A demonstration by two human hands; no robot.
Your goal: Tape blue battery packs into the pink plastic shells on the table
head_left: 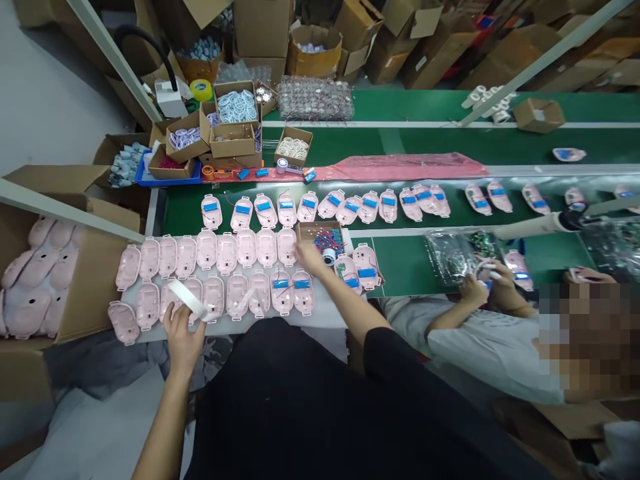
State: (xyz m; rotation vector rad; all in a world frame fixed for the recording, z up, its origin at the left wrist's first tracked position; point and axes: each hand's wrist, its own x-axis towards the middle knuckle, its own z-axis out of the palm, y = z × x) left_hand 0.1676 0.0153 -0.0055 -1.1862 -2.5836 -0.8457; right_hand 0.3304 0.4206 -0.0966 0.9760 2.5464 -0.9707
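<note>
My left hand [183, 339] grips a roll of white tape [190, 299] over the lower row of pink plastic shells. My right hand [310, 259] reaches to the right end of the upper row, at the edge of a pink shell [287, 245]. Its fingers point down and look closed, but what they hold, if anything, is hidden. Just beyond it, a small cardboard box [320, 230] contains blue parts with red wires. Two shells in the lower row carry a blue battery pack [301, 284]. Strips of clear tape [246, 300] lie across neighbouring shells.
A green conveyor [400, 257] carries more pink shells with blue packs. Left stands a large carton [95, 267] of shells. Small boxes of rings [237, 107] sit at the back. At right, a co-worker's hands [475, 290] handle a part beside plastic bags [445, 257].
</note>
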